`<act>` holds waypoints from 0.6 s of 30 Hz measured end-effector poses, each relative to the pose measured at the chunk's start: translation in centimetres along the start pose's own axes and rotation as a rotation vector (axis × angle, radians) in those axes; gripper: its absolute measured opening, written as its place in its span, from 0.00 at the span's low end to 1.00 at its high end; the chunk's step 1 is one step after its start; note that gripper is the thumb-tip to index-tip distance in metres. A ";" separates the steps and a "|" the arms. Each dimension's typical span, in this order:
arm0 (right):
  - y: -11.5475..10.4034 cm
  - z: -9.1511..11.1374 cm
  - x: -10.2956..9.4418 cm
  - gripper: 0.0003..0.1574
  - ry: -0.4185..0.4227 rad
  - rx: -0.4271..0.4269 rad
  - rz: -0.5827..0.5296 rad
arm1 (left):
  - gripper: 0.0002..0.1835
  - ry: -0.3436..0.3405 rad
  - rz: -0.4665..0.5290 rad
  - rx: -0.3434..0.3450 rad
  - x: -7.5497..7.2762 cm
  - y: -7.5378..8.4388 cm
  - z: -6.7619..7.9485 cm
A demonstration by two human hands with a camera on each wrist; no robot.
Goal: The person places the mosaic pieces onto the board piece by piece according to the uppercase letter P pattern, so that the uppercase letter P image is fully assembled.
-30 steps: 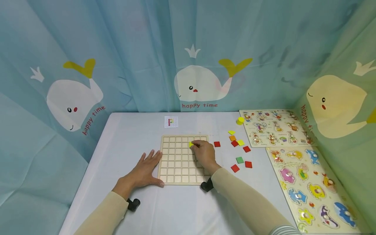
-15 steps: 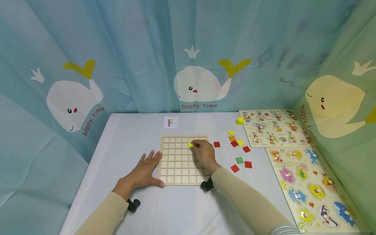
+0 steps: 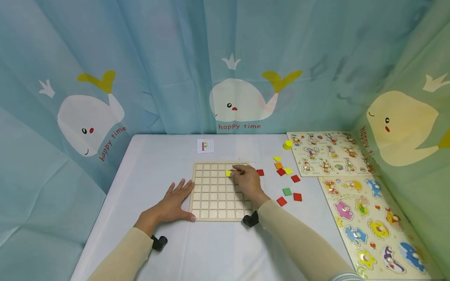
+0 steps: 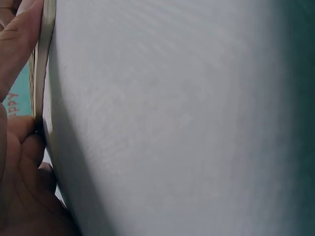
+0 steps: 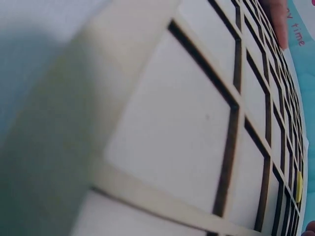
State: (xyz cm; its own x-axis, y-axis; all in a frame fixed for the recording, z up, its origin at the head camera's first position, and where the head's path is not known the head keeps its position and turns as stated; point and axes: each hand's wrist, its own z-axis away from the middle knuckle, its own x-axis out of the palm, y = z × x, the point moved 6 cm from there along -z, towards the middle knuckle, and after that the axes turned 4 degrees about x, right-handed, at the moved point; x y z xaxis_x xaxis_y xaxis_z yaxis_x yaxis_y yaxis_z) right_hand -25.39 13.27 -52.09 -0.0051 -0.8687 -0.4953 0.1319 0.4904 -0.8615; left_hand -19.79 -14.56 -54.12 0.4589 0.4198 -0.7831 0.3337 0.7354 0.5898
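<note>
A wooden grid board (image 3: 213,195) lies on the white table, with a small yellow square tile (image 3: 228,173) in one cell of its second row from the top. My right hand (image 3: 247,182) hovers just right of that tile, thumb and forefinger slightly apart and holding nothing. In the right wrist view the yellow tile (image 5: 299,187) sits in the grid, with a bit of fingertip (image 5: 310,229) below it, apart from it. Fingers spread, my left hand (image 3: 172,206) rests along the board's left edge; the left wrist view shows its thumb (image 4: 19,42) against the board's side.
Several red tiles (image 3: 297,197), a green tile (image 3: 287,191), an orange tile (image 3: 278,165) and yellow pieces (image 3: 288,171) lie right of the board. A yellow cylinder (image 3: 288,144) and two picture puzzle boards (image 3: 365,226) are farther right. A printed grid card (image 3: 205,146) lies behind.
My right hand has let go of the yellow tile and drawn back slightly to the right. The tile stays in its cell. The left hand has barely moved.
</note>
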 end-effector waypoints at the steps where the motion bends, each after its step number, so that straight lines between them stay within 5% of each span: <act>1: 0.0 -0.1 -0.1 0.22 -0.001 0.003 -0.012 | 0.71 0.001 0.003 0.003 0.0 0.0 0.0; 11: -0.3 0.0 -1.8 0.24 0.023 0.040 -0.096 | 0.71 -0.005 0.001 0.011 -0.3 0.1 0.0; 18: 0.8 -0.2 -5.5 0.25 0.088 0.076 -0.069 | 0.70 -0.016 -0.015 0.016 -0.2 0.1 0.0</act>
State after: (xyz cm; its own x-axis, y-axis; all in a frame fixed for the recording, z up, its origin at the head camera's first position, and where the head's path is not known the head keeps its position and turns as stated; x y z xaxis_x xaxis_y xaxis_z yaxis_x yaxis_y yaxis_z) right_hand -25.43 18.43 -50.07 -0.1031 -0.8889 -0.4463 0.2026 0.4205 -0.8844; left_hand -19.85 -14.49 -53.93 0.4671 0.4002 -0.7885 0.3532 0.7330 0.5813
